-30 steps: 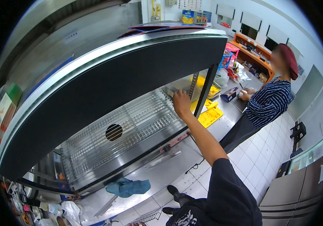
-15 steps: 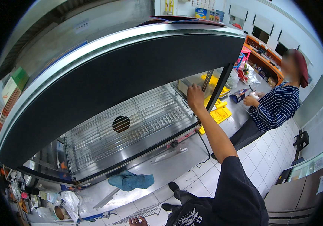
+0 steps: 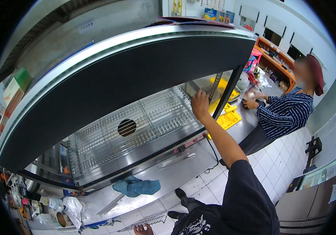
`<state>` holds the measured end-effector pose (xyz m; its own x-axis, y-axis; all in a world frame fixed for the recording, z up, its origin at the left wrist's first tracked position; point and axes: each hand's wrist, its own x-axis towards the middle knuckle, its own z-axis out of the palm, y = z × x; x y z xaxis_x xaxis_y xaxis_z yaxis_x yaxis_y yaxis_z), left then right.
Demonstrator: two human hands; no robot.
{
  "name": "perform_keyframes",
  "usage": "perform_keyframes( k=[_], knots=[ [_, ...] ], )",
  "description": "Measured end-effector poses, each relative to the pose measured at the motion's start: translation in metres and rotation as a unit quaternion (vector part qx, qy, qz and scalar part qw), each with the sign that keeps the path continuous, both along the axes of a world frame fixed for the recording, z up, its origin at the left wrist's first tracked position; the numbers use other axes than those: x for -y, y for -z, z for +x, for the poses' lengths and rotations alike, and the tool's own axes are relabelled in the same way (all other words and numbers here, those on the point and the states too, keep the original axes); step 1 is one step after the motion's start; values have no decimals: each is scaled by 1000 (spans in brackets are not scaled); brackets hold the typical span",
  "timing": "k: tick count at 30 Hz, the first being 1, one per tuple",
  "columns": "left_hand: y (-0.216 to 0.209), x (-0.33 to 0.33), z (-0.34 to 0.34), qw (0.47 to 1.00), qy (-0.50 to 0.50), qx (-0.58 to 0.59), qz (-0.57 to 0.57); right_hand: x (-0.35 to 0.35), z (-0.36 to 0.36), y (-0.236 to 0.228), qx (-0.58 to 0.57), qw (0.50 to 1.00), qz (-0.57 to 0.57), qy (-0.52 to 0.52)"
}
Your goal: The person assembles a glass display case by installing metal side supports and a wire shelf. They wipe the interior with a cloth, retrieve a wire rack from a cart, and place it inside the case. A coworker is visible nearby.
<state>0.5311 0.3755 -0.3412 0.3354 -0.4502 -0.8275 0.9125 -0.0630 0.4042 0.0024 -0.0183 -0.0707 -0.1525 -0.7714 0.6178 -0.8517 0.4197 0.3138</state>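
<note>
One right hand [image 3: 200, 105] flat on wire shelf [image 3: 136, 125], fingers together, clamping nothing.

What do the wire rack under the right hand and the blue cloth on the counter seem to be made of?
The wire rack looks like bare, shiny metal: thin silvery bars reflecting light. The blue cloth looks like soft matte fabric: crumpled folds, no shine. The right hand touches the rack's far edge.

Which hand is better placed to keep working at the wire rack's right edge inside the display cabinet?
Right, probably. The right hand is already up at the right edge of the metal wire rack. The left hand hangs low by the tiled floor, far from it.
</note>
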Motion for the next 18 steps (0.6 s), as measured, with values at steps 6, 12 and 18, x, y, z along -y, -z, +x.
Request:
perform_keyframes(
  k=[6, 12, 18],
  knots=[
    [19, 1, 7, 1000, 13, -8, -20, -71, 78, 18, 175, 978, 22, -114],
    [21, 5, 3, 999, -40, -1, -2, -226, 195, 90, 429, 825, 304, -205],
    [21, -19, -10, 999, 29, -22, -11, -384, 279, 178, 510, 617, 523, -292]
  ],
)
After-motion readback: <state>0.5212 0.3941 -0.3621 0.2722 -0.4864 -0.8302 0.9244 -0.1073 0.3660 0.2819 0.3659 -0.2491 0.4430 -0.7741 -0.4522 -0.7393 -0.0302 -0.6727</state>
